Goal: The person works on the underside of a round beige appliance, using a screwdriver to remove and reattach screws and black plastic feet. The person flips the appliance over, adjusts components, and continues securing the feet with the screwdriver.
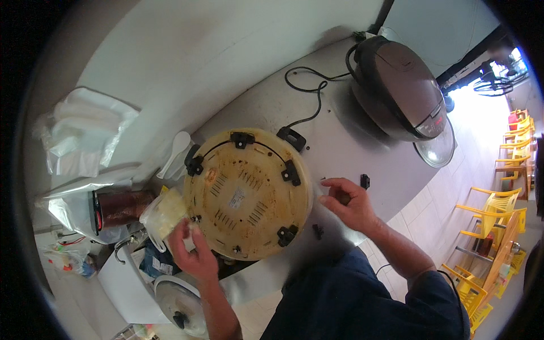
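A round, cream-coloured electric cooking appliance (242, 204) lies bottom up on a metal counter, stained brown, with vent slots, a label and several black plastic feet (291, 173) at its rim. My left hand (193, 250) is at its lower left edge, thumb and fingers bent; whether something small is between them I cannot tell. To the right of the appliance my right hand (350, 204) hovers with thumb and forefinger apart. Near it lie two loose black pieces, one above right (365, 181) and one below (318, 231). A black plug connector (291, 138) touches or nearly touches the rim.
A brown rice cooker (395, 89) stands at the upper right beside a glass lid (437, 146). A black cord (318, 95) runs across the counter. At left are a white spoon (176, 151), plastic bags (85, 131) and a dark red container (125, 208); another glass lid (180, 304) is lower left.
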The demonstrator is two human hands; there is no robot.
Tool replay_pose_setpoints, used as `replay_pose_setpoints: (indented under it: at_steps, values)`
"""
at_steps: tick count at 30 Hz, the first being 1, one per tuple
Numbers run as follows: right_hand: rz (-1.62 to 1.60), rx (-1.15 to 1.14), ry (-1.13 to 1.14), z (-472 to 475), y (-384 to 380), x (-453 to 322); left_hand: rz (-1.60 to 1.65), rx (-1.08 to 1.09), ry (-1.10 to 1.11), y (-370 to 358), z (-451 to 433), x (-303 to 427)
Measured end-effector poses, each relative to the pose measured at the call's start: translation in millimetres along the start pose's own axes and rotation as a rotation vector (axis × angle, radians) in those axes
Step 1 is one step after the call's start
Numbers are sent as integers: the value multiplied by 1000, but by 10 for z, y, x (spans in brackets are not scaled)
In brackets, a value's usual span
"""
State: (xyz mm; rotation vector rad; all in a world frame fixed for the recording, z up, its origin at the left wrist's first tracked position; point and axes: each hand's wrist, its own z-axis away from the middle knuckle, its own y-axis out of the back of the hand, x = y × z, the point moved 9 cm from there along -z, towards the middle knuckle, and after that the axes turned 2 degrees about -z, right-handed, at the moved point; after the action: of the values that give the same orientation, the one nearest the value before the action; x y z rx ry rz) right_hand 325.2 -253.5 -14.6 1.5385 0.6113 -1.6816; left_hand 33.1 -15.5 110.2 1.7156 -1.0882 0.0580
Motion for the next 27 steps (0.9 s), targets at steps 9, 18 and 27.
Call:
replay_pose_setpoints:
  at_steps: [9, 18, 27]
  values:
    - [23, 140, 168, -318, -318, -176, -89, -245, 104, -864, -979, -505]
    - [138, 143, 269, -415, -335, -225, 130, -361, 257, -1188, -969, -850]
    - [186, 126, 274, -470, -339, -206, 278, -269, 319, -1129, -1014, -919]
